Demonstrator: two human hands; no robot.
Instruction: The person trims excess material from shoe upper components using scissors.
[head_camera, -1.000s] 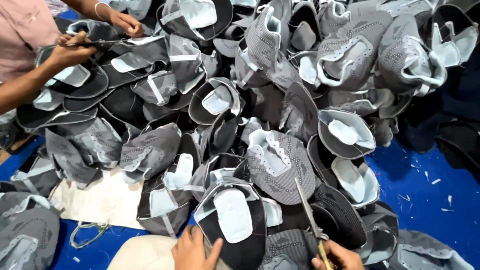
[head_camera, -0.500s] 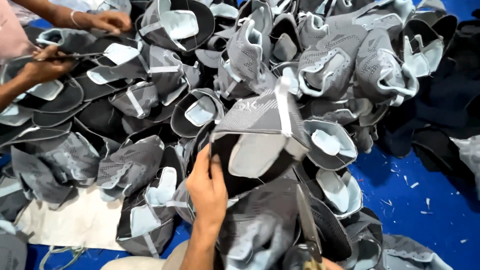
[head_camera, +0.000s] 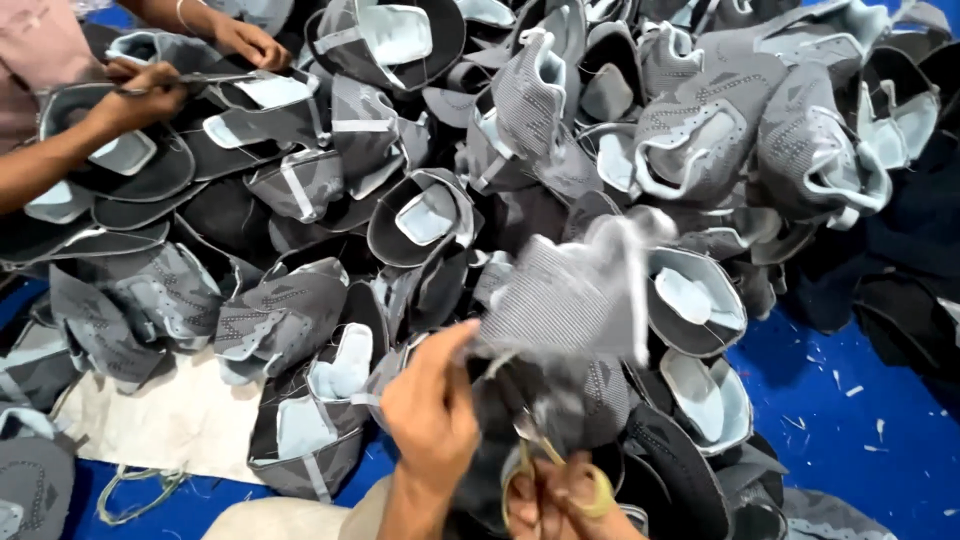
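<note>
My left hand (head_camera: 432, 408) grips the lower edge of a grey knitted shoe upper (head_camera: 575, 292), which is lifted off the pile and blurred by motion. My right hand (head_camera: 570, 500), at the bottom edge, holds small scissors with yellowish handles (head_camera: 545, 470); their blades point up at the base of the lifted upper. Both hands sit close together over the near side of a large heap of grey and black shoe uppers (head_camera: 420, 215).
Another person at the top left holds an upper with one hand (head_camera: 140, 95) and reaches with the other hand (head_camera: 248, 42). A blue surface (head_camera: 850, 420) with white scraps lies at the right. Pale cloth (head_camera: 170, 425) lies under the heap at the lower left.
My left hand picked an upper off the pile, raised it and turned it toward me. My right hand brought the scissors up to its lower edge.
</note>
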